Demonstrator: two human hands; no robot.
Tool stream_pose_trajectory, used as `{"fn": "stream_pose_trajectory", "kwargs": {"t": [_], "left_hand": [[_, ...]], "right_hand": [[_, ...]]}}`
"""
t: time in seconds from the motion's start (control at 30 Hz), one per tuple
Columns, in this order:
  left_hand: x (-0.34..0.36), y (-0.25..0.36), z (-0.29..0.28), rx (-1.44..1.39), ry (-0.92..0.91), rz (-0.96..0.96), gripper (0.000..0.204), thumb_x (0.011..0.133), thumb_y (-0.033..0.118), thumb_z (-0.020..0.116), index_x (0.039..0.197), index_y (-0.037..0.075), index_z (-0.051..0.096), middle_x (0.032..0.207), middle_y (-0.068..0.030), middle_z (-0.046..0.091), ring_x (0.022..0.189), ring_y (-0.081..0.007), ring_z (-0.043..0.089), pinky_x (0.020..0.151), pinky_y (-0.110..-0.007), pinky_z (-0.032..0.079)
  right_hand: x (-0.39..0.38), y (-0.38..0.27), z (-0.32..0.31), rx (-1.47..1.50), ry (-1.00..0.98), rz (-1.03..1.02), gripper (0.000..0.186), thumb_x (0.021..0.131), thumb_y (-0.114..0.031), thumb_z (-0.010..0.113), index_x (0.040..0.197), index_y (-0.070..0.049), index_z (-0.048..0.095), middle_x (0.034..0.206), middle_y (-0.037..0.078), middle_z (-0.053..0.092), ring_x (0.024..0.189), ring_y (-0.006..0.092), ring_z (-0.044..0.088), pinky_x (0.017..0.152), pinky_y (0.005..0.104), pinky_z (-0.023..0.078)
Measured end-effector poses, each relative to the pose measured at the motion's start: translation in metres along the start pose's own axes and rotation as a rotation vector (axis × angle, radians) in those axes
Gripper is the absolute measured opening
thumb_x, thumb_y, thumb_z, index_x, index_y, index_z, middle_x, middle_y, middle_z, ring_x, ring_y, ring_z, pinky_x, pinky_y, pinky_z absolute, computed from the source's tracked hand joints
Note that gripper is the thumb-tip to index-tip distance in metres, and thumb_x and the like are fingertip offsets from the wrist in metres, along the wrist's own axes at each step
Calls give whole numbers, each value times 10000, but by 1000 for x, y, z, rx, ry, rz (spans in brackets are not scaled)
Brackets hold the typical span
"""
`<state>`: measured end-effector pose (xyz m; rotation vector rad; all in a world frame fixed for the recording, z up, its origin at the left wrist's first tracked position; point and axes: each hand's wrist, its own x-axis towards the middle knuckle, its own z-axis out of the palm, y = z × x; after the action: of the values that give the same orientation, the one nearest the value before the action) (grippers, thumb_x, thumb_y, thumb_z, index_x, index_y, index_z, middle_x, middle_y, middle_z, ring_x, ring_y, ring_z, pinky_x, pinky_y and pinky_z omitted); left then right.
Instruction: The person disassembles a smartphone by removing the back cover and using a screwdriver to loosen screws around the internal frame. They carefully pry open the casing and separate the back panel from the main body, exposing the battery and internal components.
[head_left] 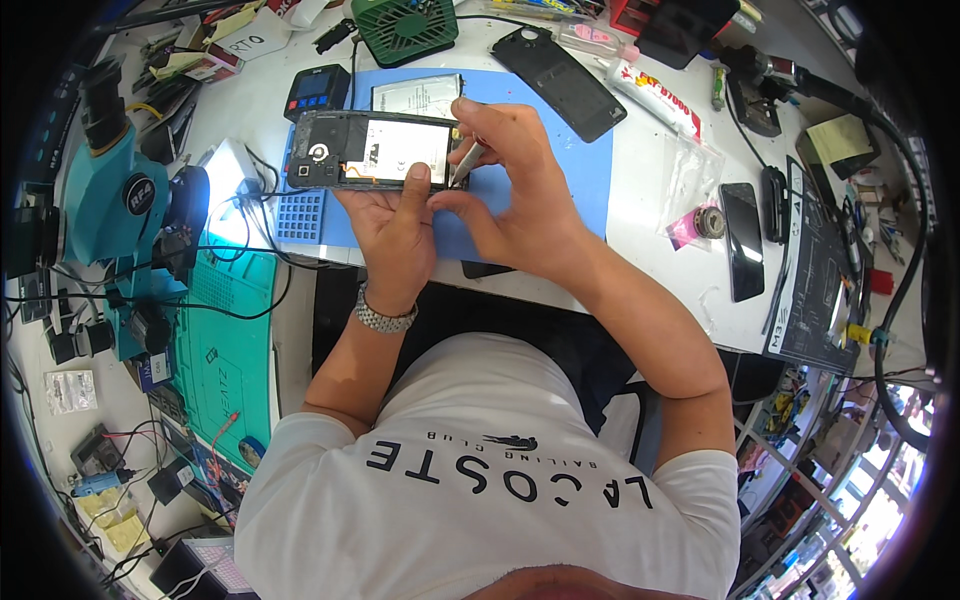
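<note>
My left hand (395, 225) grips an opened smartphone (330, 150) from below, thumb on the white battery in it. A dark top section with a camera and a thin orange flex strip show on the phone. My right hand (510, 185), fingers curled, holds a slim pale tool (468, 162) at the phone's right end, its tip near the lower corner. Behind the phone a loose silver flat piece (415, 90) lies on the blue mat (540, 180), with a small dark device (315, 92) to its left.
A teal microscope (125, 195) and cables crowd the left, beside a green mat (215, 360). Along the back are a green fan (405, 30), a black phone cover (555, 80) and a white tube (655, 100). A small round container (708, 223) and dark phone (742, 240) lie right.
</note>
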<state>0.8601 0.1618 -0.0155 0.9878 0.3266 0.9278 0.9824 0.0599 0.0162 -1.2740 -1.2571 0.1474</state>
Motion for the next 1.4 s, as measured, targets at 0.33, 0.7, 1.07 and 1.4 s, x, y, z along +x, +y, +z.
{"fn": "stream_pose_trajectory", "kwargs": {"t": [0.33,0.7,1.07,1.4], "left_hand": [[0,0,2,5,9,19,638,1042,-78,559,1544,159,244,1453,-162,536,1279,-259,631,938,-419,646],[-1,2,3,-1,-20,-2,603,1045,-75,561,1526,146,273,1416,-159,571,1231,-251,658,899,-405,649],[-1,4,5,28,22,-9,653,1029,-84,587,1508,177,228,1386,-138,575,1173,-216,680,874,-388,644],[-2,1,3,64,34,-12,690,1018,-81,610,1519,179,214,1347,-125,604,1134,-185,692,824,-343,642]], "right_hand": [[1,5,0,-19,63,-38,824,824,179,687,1546,-153,471,1156,152,541,898,251,608,789,342,585],[-1,-1,-1,64,-22,90,802,822,219,631,1532,-133,506,1141,135,558,970,243,645,849,327,580],[6,14,-20,-64,124,76,887,844,259,590,1611,-78,296,1239,158,534,983,206,711,865,326,620],[10,9,-22,-345,107,271,982,758,210,754,1607,-20,315,1429,218,442,939,186,647,771,296,651]]}}
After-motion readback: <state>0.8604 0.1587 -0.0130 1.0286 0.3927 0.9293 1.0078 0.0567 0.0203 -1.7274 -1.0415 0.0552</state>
